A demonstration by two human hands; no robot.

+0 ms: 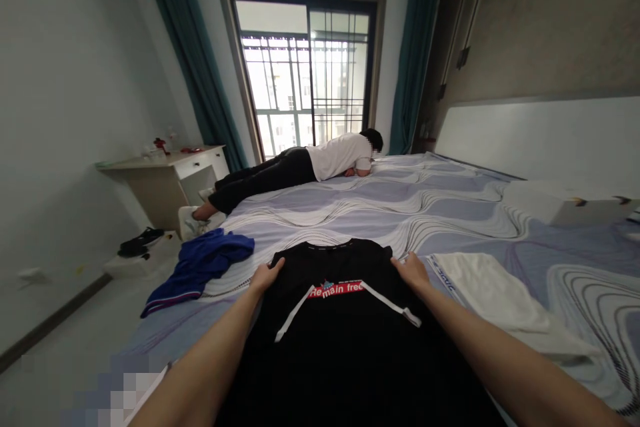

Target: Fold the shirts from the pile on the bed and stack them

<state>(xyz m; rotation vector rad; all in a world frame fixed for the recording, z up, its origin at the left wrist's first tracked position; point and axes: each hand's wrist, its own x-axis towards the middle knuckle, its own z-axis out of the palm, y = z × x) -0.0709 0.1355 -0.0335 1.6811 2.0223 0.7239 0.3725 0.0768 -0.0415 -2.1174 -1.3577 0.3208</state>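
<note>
A black T-shirt (340, 347) is spread out before me on the bed, its neckline pointing away. On its chest is a red strip lettered "Remain free" with a white band on either side. My left hand (269, 273) pinches the shirt near its left shoulder. Near the opposite shoulder, my right hand (411, 271) grips the fabric with thumb and fingers. White folded clothing (500, 293) with a lettered band lies just right of my right hand. A crumpled blue garment (205, 263) rests on the bed to the left.
Across the far side of the bed (380, 210) lies a person (300, 163) in a white top and dark trousers. White boxes (555, 203) sit by the headboard at right. A desk (165, 180) and dark shoes (140, 242) on a box stand at left.
</note>
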